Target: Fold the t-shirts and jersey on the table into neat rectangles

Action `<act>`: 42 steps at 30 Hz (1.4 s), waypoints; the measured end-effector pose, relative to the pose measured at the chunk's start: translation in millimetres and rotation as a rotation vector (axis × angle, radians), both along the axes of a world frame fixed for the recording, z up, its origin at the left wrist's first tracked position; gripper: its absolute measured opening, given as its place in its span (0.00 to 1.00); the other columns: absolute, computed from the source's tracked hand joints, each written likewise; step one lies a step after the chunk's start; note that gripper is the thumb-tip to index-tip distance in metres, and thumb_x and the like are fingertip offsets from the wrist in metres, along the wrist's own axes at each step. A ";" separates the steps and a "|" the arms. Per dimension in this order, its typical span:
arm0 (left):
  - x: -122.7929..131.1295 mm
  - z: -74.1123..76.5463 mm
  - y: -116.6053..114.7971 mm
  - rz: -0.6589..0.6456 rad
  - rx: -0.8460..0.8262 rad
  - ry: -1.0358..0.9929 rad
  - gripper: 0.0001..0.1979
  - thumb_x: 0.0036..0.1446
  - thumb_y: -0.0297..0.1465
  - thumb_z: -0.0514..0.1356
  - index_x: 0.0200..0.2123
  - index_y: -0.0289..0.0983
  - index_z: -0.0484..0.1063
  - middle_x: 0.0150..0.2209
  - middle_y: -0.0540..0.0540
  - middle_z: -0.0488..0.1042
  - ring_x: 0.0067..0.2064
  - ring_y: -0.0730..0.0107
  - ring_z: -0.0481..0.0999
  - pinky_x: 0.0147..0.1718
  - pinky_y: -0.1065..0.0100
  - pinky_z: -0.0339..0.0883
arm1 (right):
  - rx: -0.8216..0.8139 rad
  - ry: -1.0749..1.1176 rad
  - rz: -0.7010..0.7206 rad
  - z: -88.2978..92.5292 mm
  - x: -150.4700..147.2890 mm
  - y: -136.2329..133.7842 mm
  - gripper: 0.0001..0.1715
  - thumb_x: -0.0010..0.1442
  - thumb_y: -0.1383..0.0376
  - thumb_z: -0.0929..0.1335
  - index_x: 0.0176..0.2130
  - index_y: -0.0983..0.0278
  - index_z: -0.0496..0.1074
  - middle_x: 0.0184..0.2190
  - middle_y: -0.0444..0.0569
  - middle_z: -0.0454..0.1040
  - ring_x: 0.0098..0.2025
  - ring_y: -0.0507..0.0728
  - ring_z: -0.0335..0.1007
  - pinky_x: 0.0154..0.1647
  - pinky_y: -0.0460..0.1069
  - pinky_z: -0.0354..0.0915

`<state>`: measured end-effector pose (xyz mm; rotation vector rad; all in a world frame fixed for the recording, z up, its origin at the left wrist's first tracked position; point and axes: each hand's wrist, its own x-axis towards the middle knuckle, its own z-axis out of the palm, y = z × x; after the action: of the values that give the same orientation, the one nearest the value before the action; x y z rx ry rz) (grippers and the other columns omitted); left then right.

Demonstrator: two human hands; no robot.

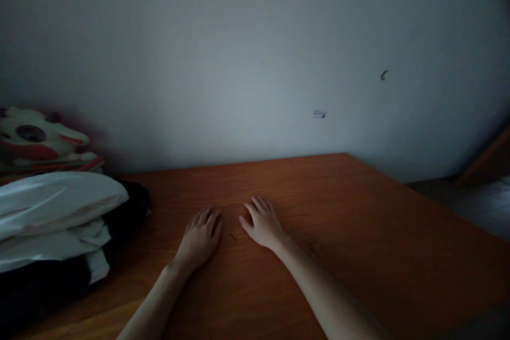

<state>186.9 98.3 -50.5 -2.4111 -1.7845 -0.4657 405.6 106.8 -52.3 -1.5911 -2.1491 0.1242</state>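
Both of my hands rest palm down on a reddish-brown wooden table (358, 234). My left hand (200, 240) lies a little left of the middle, its fingers stretched forward and nothing in it. To the right, my right hand (263, 223) lies with its fingers stretched out and the thumb apart, also holding nothing. A short dark mark (233, 237) shows on the wood between the two hands.
At the left are folded white cloth (59, 196) and dark cloth (131, 207). Behind them sits a cow-faced plush-looking thing (35, 135). A white wall (239, 64) stands behind the table, bearing a small label (319, 114) and a small hole-like spot (384, 75).
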 end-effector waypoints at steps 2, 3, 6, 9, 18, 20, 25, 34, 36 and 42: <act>-0.2 0.2 0.1 0.000 -0.004 0.012 0.24 0.67 0.37 0.47 0.59 0.35 0.71 0.62 0.35 0.70 0.63 0.48 0.68 0.62 0.49 0.61 | 0.008 -0.002 0.002 -0.1 0.2 0.0 0.30 0.68 0.51 0.62 0.61 0.66 0.69 0.66 0.62 0.62 0.69 0.69 0.54 0.69 0.65 0.47; -0.4 0.3 0.2 -0.002 -0.002 0.017 0.24 0.67 0.37 0.47 0.59 0.35 0.71 0.62 0.35 0.70 0.63 0.48 0.68 0.62 0.49 0.61 | 0.010 -0.004 0.003 -0.1 0.3 0.1 0.30 0.69 0.51 0.62 0.61 0.66 0.70 0.67 0.62 0.62 0.69 0.68 0.54 0.69 0.65 0.48; -0.8 0.3 0.3 -0.012 0.015 0.019 0.24 0.68 0.37 0.47 0.59 0.35 0.71 0.62 0.34 0.70 0.63 0.48 0.69 0.62 0.49 0.61 | 0.007 -0.007 0.003 -0.4 0.5 0.4 0.31 0.68 0.50 0.62 0.61 0.65 0.70 0.67 0.62 0.62 0.69 0.68 0.54 0.69 0.65 0.48; -1.0 -0.2 0.3 -0.011 0.016 0.016 0.23 0.67 0.37 0.48 0.59 0.35 0.71 0.62 0.34 0.70 0.63 0.49 0.69 0.62 0.49 0.61 | 0.005 -0.003 0.003 -0.8 0.5 0.4 0.31 0.68 0.50 0.62 0.61 0.66 0.69 0.67 0.62 0.62 0.70 0.68 0.54 0.69 0.65 0.48; -1.6 -2.8 1.1 -0.019 0.033 -0.014 0.23 0.67 0.37 0.48 0.57 0.35 0.72 0.61 0.34 0.71 0.62 0.49 0.69 0.62 0.48 0.61 | 0.017 -0.001 -0.003 -1.2 0.6 0.2 0.30 0.68 0.50 0.62 0.61 0.64 0.70 0.67 0.60 0.62 0.69 0.68 0.55 0.68 0.65 0.48; -1.4 -2.9 1.1 -0.017 0.029 -0.010 0.23 0.67 0.37 0.48 0.58 0.35 0.72 0.61 0.34 0.71 0.63 0.48 0.69 0.62 0.48 0.61 | 0.014 -0.007 -0.001 -1.4 0.7 0.5 0.31 0.68 0.50 0.62 0.61 0.65 0.70 0.67 0.61 0.62 0.69 0.68 0.54 0.69 0.64 0.48; -1.4 -3.6 1.6 -0.023 0.039 -0.028 0.23 0.67 0.37 0.48 0.57 0.36 0.72 0.61 0.33 0.71 0.62 0.48 0.70 0.62 0.47 0.61 | 0.008 -0.005 0.002 -0.8 0.3 0.3 0.31 0.69 0.50 0.62 0.61 0.65 0.69 0.67 0.62 0.62 0.70 0.68 0.53 0.69 0.65 0.48; -1.8 -4.0 1.4 -0.022 0.045 -0.032 0.22 0.67 0.38 0.49 0.57 0.37 0.72 0.61 0.34 0.71 0.63 0.48 0.69 0.62 0.48 0.62 | 0.001 -0.010 -0.004 0.9 0.1 -0.2 0.31 0.68 0.50 0.62 0.61 0.65 0.69 0.67 0.62 0.62 0.69 0.69 0.54 0.69 0.65 0.48; -1.3 -3.3 1.0 -0.013 0.040 -0.023 0.22 0.67 0.38 0.49 0.57 0.37 0.72 0.61 0.34 0.71 0.63 0.49 0.69 0.62 0.48 0.62 | 0.006 -0.005 -0.001 0.2 0.3 0.3 0.31 0.68 0.50 0.63 0.61 0.66 0.69 0.67 0.62 0.62 0.69 0.68 0.54 0.69 0.65 0.48; -0.5 -1.5 0.1 -0.013 0.040 0.007 0.23 0.67 0.37 0.48 0.58 0.36 0.71 0.62 0.34 0.71 0.63 0.49 0.70 0.62 0.50 0.62 | 0.005 0.005 0.003 -0.4 0.6 0.3 0.31 0.68 0.51 0.63 0.61 0.65 0.70 0.67 0.62 0.62 0.70 0.68 0.54 0.70 0.65 0.48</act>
<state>186.4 98.4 -52.0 -2.3962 -1.7405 -0.4894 406.3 107.1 -52.7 -1.5829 -2.1460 0.1235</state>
